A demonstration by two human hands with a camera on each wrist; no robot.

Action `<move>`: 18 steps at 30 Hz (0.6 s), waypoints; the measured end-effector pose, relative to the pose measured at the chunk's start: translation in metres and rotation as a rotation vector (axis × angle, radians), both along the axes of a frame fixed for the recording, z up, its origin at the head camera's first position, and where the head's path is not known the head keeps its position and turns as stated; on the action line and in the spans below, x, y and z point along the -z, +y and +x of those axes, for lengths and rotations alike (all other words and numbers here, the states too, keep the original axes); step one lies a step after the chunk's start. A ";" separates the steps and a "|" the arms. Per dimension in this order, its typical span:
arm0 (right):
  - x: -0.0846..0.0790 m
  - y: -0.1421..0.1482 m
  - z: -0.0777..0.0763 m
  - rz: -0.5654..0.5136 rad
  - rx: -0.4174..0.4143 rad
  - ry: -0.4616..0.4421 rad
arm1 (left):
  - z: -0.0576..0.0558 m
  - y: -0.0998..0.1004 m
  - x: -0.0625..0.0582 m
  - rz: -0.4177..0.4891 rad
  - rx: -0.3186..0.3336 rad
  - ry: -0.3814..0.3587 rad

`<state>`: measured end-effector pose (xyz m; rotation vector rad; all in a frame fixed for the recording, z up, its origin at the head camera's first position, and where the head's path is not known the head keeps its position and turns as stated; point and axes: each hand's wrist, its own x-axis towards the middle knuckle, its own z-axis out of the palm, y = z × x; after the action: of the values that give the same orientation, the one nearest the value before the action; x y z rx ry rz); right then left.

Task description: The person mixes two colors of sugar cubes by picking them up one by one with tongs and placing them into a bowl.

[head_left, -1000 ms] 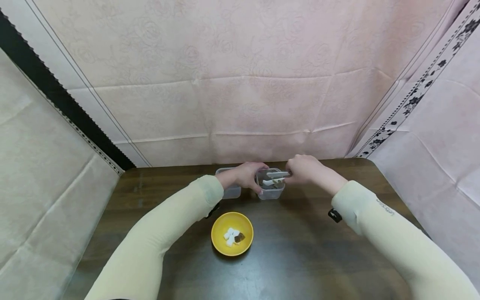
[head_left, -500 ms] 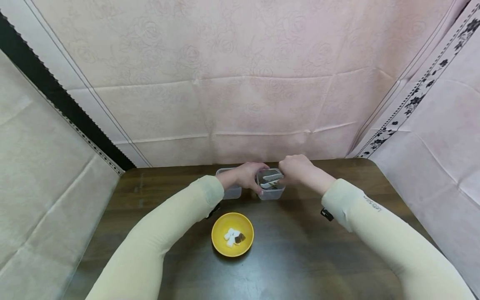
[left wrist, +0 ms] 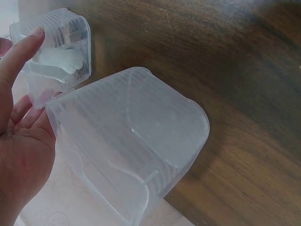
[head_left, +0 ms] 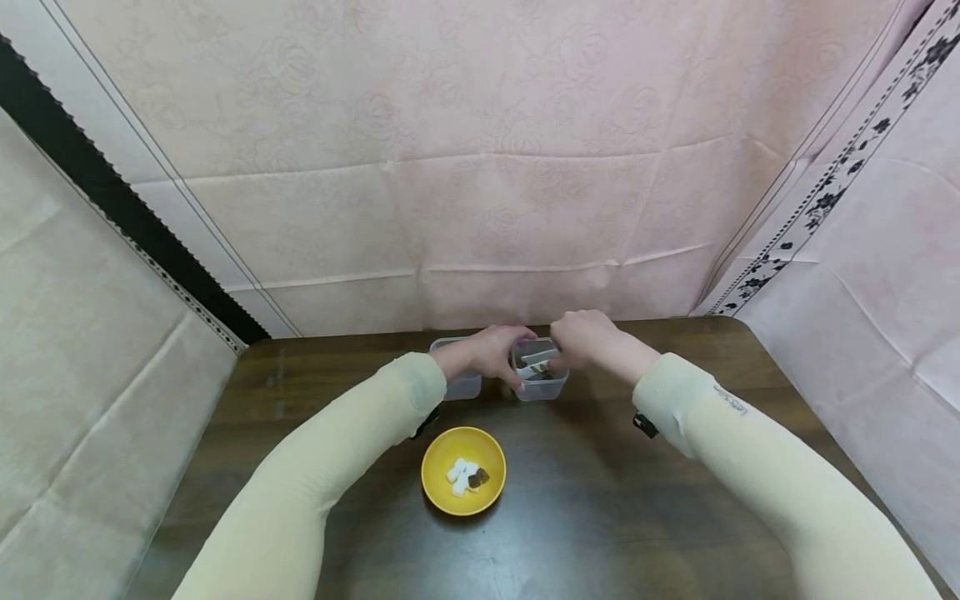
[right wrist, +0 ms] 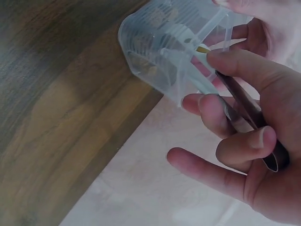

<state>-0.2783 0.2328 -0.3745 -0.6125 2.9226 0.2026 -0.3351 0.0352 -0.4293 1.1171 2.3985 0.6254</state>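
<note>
My left hand (head_left: 495, 354) steadies a small clear plastic container (head_left: 542, 390) near the table's back edge, thumb and fingers around its sides. In my right hand (head_left: 588, 337) is a pair of tongs, with dark metal arms (right wrist: 241, 98) between thumb and fingers. The tongs' pale tips (left wrist: 59, 59) reach down inside the container. Through its ribbed wall, small brown pieces (right wrist: 162, 18) show near the bottom, close to the tips. Whether the tips grip a piece I cannot tell. Part of the container's rim is hidden behind my hands.
A second clear container (left wrist: 160, 113) stands just left of the first, partly under my left wrist. Nearer to me sits a yellow bowl (head_left: 487, 452) with several white cubes (head_left: 459, 479) and brown pieces (head_left: 478, 477). Patterned cloth (head_left: 510, 225) hangs behind the table (head_left: 600, 500).
My right hand has moved left, taking the tongs deeper into the container. The left hand stays in place at the container, and the bowl's contents look the same.
</note>
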 end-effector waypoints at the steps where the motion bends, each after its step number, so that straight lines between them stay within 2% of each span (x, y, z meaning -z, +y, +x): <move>1: -0.001 -0.001 0.000 0.005 -0.001 -0.001 | 0.000 0.000 0.000 -0.003 -0.001 0.002; 18: -0.010 -0.006 -0.002 0.010 0.018 -0.066 | 0.001 -0.001 0.001 -0.006 -0.004 0.008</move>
<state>-0.2805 0.2271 -0.3641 -0.5796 2.8606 0.1914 -0.3343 0.0344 -0.4301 1.1155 2.4085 0.6157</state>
